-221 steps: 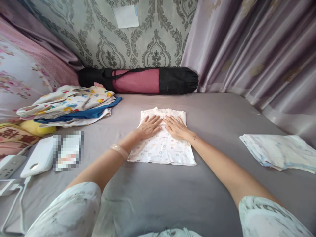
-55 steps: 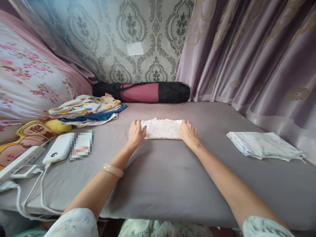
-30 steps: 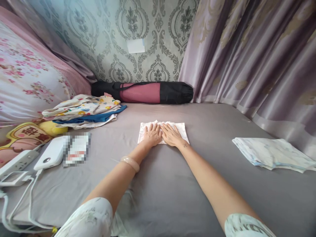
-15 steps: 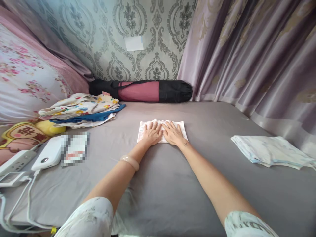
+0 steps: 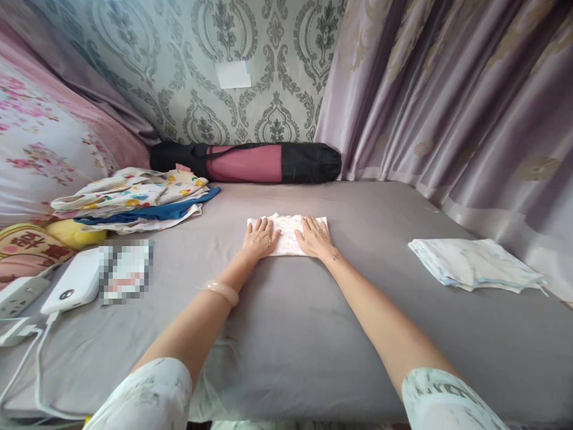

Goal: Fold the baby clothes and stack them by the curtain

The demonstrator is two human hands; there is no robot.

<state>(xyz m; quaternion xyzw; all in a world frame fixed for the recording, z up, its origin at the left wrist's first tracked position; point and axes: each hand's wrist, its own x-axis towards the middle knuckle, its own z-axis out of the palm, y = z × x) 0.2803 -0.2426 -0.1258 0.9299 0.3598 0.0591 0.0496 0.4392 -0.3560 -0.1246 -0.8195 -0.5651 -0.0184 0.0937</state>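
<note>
A small folded white cloth with a faint print lies on the grey bed sheet ahead of me. My left hand rests flat on its left part, fingers stretched out. Flat on the right part of the cloth lies my right hand, fingers also spread. Neither hand grips anything. A pale bangle circles my left wrist.
A heap of colourful clothes lies at the back left. A rolled pink mat in a black bag sits against the wall. Folded pale cloth lies at the right. A white power bank, power strip and cables are at the left. Curtains hang on the right.
Half a second ago my hands lay side by side at the cloth's middle; now they have slid apart toward its two ends. Earlier the cloth was larger; it has been folded smaller.
</note>
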